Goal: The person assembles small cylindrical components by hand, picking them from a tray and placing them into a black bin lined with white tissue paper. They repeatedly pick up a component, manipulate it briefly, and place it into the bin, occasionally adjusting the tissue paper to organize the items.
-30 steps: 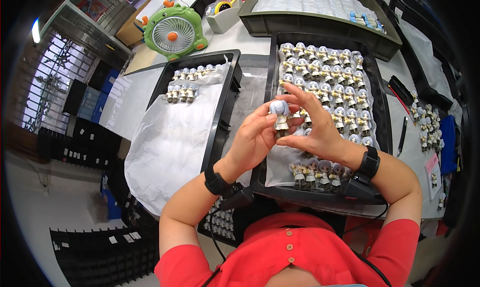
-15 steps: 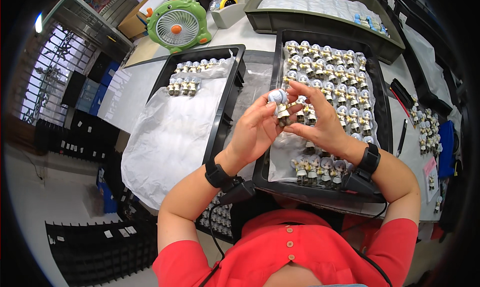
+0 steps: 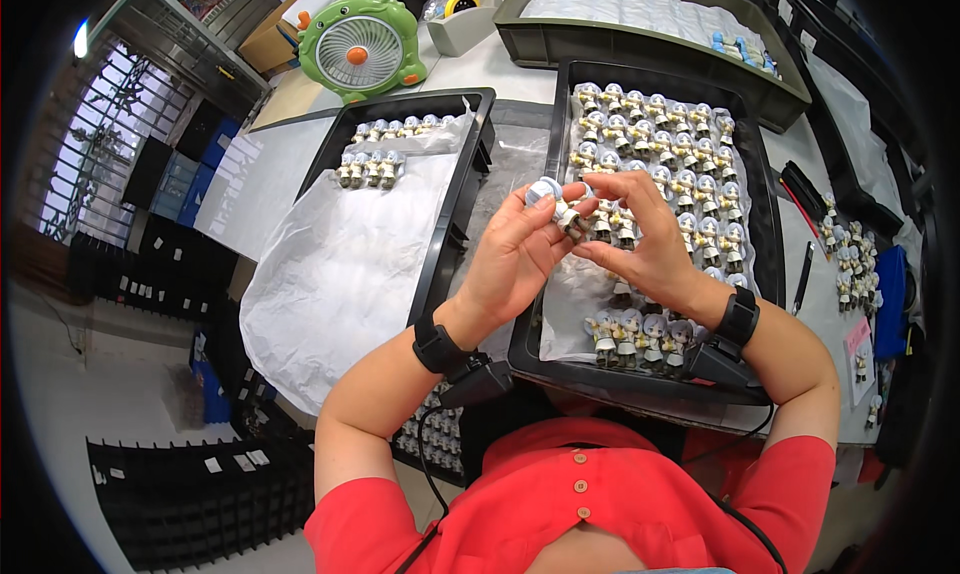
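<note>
A small figurine with pale blue-grey hair and a white outfit is pinched by the fingers of my left hand. It is tilted, head to the left and feet toward the lower right. Close on its right, my right hand curves its thumb and fingers apart, with no figurine gripped between them. Both hands hover over the left side of a black tray holding rows of similar figurines. To the left, another black tray, lined with white sheet, carries two short rows of figurines.
A green animal-shaped fan stands at the back left. Behind the full tray is an olive bin. More figurines, a black pen-like tool and a blue object lie on the right. Black racks stand on the floor.
The figurine has tipped over to the left, its feet swinging toward the lower right. My right fingers have shifted slightly; the trays stay put.
</note>
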The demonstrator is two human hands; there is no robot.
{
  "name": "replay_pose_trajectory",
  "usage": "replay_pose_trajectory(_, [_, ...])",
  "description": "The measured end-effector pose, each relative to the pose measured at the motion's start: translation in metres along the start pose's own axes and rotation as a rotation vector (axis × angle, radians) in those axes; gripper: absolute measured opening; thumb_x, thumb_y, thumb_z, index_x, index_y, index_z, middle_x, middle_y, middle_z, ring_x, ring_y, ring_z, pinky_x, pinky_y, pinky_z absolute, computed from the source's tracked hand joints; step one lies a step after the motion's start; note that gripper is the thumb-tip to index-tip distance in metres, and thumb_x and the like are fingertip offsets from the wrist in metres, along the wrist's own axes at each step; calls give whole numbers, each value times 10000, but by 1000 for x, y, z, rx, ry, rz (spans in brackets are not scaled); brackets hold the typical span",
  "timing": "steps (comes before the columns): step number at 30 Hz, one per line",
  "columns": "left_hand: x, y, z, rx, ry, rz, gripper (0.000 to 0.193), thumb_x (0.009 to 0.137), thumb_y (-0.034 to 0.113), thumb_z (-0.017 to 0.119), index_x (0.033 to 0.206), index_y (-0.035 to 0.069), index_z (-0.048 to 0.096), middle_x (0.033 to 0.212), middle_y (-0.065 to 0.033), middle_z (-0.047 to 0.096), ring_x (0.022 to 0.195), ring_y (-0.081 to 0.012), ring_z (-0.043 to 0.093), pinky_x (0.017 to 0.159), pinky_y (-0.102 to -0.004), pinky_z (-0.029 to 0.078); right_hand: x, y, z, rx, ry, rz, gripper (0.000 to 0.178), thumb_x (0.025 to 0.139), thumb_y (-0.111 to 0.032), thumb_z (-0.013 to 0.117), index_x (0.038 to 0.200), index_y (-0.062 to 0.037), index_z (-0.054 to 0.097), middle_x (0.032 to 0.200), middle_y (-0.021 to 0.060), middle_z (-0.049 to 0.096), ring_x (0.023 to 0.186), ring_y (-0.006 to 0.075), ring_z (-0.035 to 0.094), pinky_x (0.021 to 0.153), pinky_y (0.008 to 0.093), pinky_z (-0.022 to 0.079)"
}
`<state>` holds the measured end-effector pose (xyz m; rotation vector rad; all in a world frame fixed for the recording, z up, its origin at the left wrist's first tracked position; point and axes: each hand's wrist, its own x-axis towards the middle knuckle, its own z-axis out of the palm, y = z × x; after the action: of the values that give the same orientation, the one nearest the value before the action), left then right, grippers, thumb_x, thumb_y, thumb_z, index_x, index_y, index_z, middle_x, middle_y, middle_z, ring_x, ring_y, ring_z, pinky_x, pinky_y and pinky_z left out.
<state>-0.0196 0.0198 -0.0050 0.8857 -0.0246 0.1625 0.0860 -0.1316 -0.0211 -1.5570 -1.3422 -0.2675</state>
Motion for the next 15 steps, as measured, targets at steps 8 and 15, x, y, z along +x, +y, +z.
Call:
replay_pose_trajectory(8, [1,-4,-9,65,-23,27,323,948,189,488,1237,91,381,1207,-71,505,1112,-188,518,923,-356,449,-4,2,10,117,41,9,560,731,-49,716,1240,-53,485,938,80,609,819,175,608,750,291,500])
replay_pose_trajectory(15, [1,-9,-3,291,82,61,466,909,152,569,1328,121,366,1117,-18,549,1022,-106,542,857,-286,468,-6,-2,5,144,-25,106,632,795,-60,651,1361,-52,369,816,72,593,741,164,599,722,281,490])
